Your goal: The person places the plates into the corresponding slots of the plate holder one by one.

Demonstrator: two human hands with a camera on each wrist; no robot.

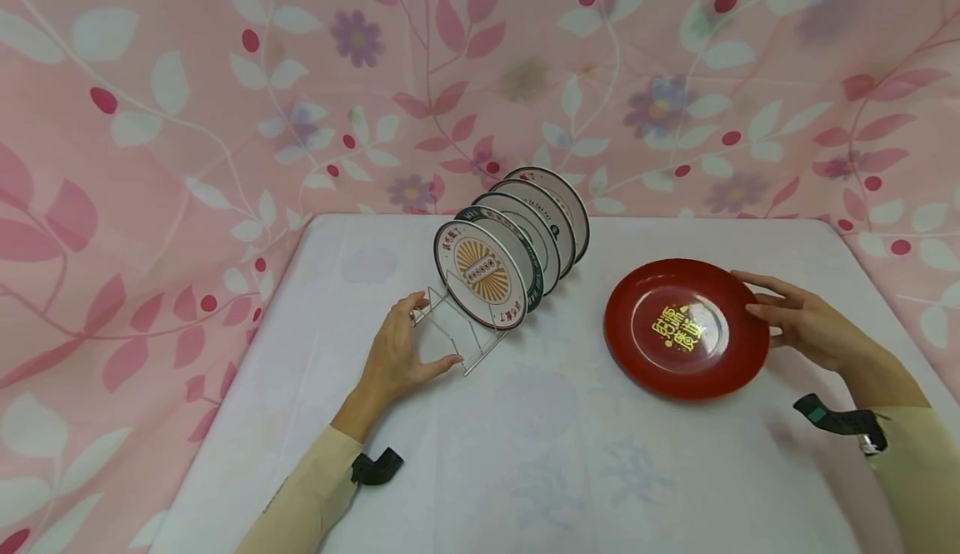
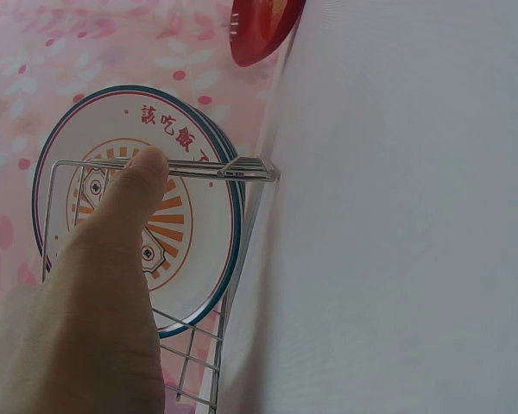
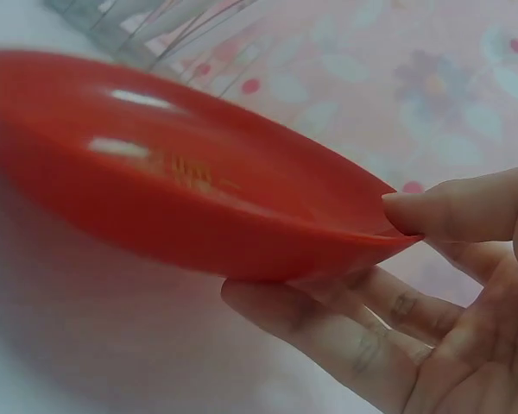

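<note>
My left hand (image 1: pixel 393 354) holds the near end of a wire dish rack (image 1: pixel 486 353), its thumb lying along the wire in the left wrist view. Several white plates with dark rims stand on edge in the rack; the nearest plate (image 1: pixel 480 275) bears an orange sunburst and red characters. To the right, my right hand (image 1: pixel 817 329) pinches the rim of a red plate (image 1: pixel 686 329) with gold characters in its middle. In the right wrist view, the thumb presses the top of this red plate (image 3: pixel 181 190) while fingers support it underneath, and the plate is tilted.
A white cloth (image 1: pixel 517 454) with faint patterns covers the table. Behind it hangs a pink floral curtain (image 1: pixel 465 79). Black straps (image 1: pixel 378 466) sit at both wrists over beige sleeves (image 1: pixel 311 487).
</note>
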